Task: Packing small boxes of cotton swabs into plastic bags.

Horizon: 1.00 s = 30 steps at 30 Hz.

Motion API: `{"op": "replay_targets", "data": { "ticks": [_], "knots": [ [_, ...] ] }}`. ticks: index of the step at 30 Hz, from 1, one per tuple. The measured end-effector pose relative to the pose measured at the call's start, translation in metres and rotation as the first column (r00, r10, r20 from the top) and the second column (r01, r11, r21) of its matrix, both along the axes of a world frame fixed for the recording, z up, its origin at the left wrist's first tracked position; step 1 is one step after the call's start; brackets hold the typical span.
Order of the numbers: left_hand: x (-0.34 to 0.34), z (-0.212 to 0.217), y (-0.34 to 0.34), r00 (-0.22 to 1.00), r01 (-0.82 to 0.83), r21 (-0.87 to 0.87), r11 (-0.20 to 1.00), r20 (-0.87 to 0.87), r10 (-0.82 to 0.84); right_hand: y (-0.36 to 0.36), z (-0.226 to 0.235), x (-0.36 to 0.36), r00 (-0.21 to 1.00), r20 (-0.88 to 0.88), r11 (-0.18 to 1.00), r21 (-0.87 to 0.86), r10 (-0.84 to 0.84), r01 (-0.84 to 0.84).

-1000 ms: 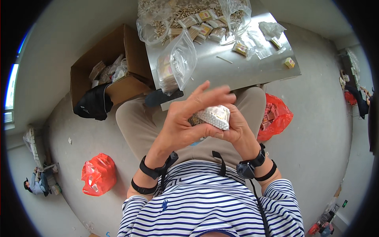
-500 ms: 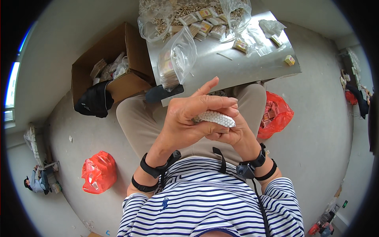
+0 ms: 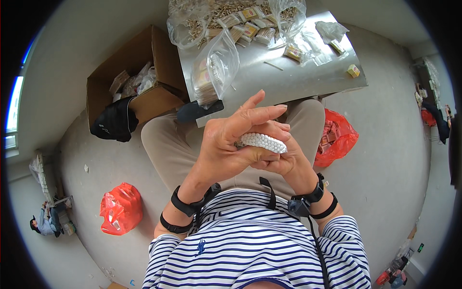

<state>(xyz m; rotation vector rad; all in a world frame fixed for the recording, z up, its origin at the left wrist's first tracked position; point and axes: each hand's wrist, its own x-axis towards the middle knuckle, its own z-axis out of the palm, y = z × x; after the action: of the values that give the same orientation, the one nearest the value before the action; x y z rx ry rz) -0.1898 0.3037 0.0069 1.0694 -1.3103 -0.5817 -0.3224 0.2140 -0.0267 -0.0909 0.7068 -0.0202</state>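
Note:
In front of my lap both hands are closed around a bundle of cotton swabs, its white round tips packed together and facing me. My left hand grips it with the thumb below and fingers above; its index finger is stretched out over the top. My right hand supports the bundle from the right and underneath, and most of its fingers are hidden behind the swabs and the left hand.
Beyond my knees stands a metal table with loose swabs, small packs and a clear zip bag of packs. A cardboard box sits left. Red plastic bags lie left and right on the floor. Other people sit far off.
My left index finger has lifted away from the bundle and straightened. Both hands still hold the cotton swabs in nearly the same place.

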Motion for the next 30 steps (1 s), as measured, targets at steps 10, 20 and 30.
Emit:
{"op": "replay_targets", "data": {
  "ticks": [10, 20, 30],
  "knots": [
    [0.008, 0.007, 0.004, 0.885, -0.114, -0.082, 0.99, 0.445, 0.139, -0.008, 0.013, 0.003, 0.983, -0.172, 0.987, -0.153, -0.07, 0.044],
    [-0.003, 0.005, 0.012, 0.819, -0.268, 0.274, 0.924, -0.44, 0.368, -0.018, -0.007, -0.012, 0.994, 0.085, 0.754, -0.648, -0.064, 0.104],
    [0.0, -0.003, 0.011, 0.64, -0.113, 0.338, 0.934, -0.694, 0.329, -0.008, 0.026, -0.007, 0.948, 0.267, 0.217, -0.929, -0.173, 0.301]
  ]
}}
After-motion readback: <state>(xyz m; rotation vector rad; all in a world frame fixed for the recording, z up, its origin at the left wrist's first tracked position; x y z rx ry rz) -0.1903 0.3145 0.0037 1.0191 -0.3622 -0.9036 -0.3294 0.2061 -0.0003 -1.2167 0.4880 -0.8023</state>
